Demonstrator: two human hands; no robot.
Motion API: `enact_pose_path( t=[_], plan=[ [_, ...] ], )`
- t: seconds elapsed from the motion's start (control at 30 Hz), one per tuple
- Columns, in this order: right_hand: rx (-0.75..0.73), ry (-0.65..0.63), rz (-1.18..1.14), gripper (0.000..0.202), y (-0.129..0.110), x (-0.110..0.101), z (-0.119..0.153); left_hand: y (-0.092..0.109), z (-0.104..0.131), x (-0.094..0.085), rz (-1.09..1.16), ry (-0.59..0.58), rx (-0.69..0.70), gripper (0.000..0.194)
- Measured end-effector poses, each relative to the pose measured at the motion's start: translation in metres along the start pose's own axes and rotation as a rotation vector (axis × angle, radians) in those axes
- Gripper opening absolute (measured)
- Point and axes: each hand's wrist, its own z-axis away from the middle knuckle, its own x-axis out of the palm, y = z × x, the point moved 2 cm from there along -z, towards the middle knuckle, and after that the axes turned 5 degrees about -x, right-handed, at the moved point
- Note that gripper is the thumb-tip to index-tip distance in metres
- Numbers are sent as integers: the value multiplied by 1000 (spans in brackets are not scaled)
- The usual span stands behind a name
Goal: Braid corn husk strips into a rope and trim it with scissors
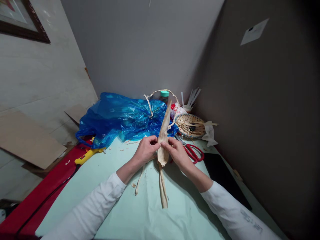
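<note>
A long, pale dried husk leaf stands nearly upright between my two hands, its pointed tip up. My left hand pinches its left edge with thumb and fingers. On the other side, my right hand pinches the right edge, thumb on the leaf's face. Below the leaf, a narrower folded strip reaches down over the pale green cloth. A braided strand loops up behind the leaf. Red-handled scissors lie just right of my right hand.
A blue plastic bag fills the back left. A yellow-handled tool with a cord lies at left. Behind on the right are a woven basket of strips, a jar with a green lid and white sticks. A black flat panel lies right.
</note>
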Motion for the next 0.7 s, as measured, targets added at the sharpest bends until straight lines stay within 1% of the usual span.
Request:
enact_pose_path(
  t=[0.13,0.37,0.53,0.63,0.7],
  plan=[
    [5,-16,-24,24,-4,0,0,1,0,1,11,-24,-20,18],
    [7,-42,-91,26,-7,1,0,4,4,4,-148,87,62,18],
    [-70,26,33,24,-2,1,0,13,8,8,-311,147,98,20],
    [-102,59,142,25,-1,0,1,17,10,13,-318,181,92,21],
    [-119,77,233,26,-5,1,3,18,11,16,-293,203,88,22]
  ],
)
